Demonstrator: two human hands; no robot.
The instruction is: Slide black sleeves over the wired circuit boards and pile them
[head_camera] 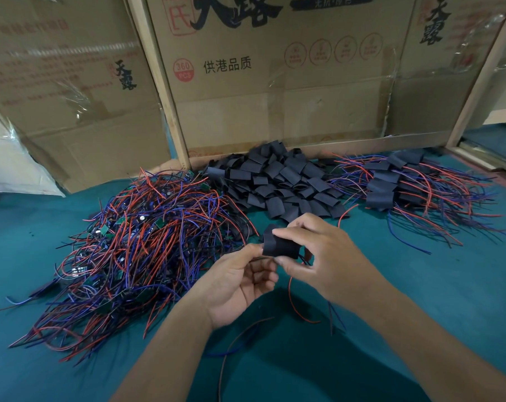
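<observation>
Your right hand [318, 256] pinches the flat black sleeve [280, 246] between thumb and forefinger, raised above the teal felt surface [420, 300] at its middle. The sleeve's long axis runs roughly left to right, tilted a little, its left end toward your left hand [240, 282]. That left hand has its fingertips curled right at the sleeve's left opening; exactly what they pinch there I can't tell. Thin red and dark wires [301, 303] hang from beneath the sleeve's right end, drooping down to the surface between your forearms.

Toward the left edge sprawls the big tangled heap of red and blue wired green circuit boards [135, 250], reaching almost to your left hand. Behind the sleeve, along the far edge, sits the mound of loose black sleeves [278, 178]. At the far right lies the stack of sleeved boards [391, 184], their wires fanning outward. Brown cardboard boxes with printed characters [275, 82] wall off the far edge, with pale wooden strips [159, 82] between them.
</observation>
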